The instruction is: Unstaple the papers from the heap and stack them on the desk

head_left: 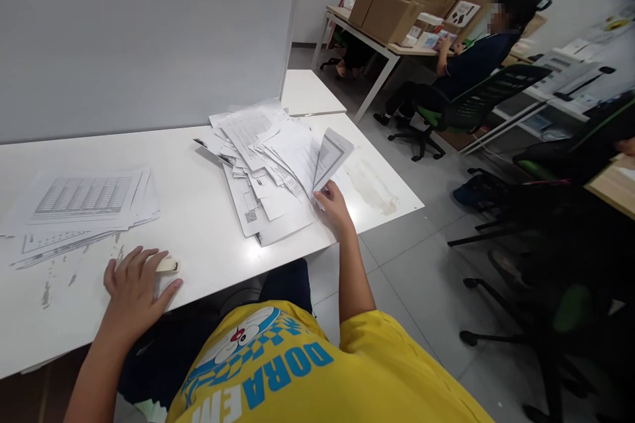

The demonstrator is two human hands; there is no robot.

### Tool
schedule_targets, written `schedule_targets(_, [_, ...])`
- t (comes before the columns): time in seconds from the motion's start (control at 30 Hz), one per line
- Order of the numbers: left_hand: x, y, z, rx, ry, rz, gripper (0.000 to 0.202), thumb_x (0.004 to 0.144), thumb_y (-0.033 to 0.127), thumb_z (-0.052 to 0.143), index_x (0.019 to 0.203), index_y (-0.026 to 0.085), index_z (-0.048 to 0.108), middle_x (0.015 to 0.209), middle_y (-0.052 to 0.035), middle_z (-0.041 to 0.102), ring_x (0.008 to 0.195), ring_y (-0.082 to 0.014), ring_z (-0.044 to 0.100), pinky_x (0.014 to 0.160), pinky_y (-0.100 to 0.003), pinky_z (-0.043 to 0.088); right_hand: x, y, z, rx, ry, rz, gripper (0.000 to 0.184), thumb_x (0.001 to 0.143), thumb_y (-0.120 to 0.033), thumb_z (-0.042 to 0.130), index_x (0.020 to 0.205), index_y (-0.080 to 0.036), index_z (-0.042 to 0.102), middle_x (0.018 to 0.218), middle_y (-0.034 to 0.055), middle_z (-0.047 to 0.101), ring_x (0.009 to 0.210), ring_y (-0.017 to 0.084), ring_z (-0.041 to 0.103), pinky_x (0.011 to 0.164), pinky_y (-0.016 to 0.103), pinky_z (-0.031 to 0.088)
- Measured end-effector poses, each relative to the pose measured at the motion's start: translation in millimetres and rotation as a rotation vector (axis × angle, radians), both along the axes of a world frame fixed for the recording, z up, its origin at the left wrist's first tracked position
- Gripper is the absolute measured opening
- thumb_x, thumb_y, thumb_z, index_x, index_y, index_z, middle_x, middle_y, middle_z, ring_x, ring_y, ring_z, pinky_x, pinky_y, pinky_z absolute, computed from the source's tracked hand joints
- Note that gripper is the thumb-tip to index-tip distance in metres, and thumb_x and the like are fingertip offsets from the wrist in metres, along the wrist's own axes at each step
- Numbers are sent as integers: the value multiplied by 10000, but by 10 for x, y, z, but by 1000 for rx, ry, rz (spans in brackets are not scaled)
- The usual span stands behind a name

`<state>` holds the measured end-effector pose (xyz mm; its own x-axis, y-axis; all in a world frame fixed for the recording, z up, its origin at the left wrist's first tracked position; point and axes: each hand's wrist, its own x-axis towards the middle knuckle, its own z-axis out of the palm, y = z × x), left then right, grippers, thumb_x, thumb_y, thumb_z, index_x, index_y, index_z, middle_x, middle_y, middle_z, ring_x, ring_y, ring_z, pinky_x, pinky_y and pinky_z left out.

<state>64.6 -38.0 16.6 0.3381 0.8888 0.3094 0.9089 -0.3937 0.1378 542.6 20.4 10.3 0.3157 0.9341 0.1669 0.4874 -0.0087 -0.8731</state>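
My right hand pinches the lower edge of a printed sheet of paper, which stands up folded at the right side of a messy paper pile. The pile holds overlapping printed sheets and narrower slips. On the left, my left hand rests on the table with its fingers spread. A small cream-coloured object with a dark end, perhaps a stapler, lies beside its index finger and partly under the hand. Beyond that hand is a flatter stack of printed sheets with a table grid on top.
The white table ends at a right corner above the tiled floor. A grey partition rises behind it. Farther off, a seated person works at a desk with cardboard boxes. Office chairs stand to the right.
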Motion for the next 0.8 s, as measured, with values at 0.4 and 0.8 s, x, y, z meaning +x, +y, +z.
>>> schedule_targets(0.4, [70, -2, 48, 11, 7, 29, 566, 889, 533, 370, 1294, 158, 495, 1326, -192, 528, 1406, -364, 354, 1219, -557, 146, 3, 18, -29, 33, 2, 1, 476, 841, -460, 622, 1252, -220, 640, 1475, 126, 504, 1371, 272, 462, 1123, 455, 419])
schedule_targets(0.8, [88, 6, 53, 50, -20, 23, 550, 907, 533, 366, 1278, 158, 521, 1299, -204, 561, 1389, -378, 385, 1201, -578, 199, -204, 26, -55, 78, -387, -87, 528, 869, -386, 574, 1326, -121, 582, 1450, 184, 544, 1364, 313, 457, 1160, 520, 364])
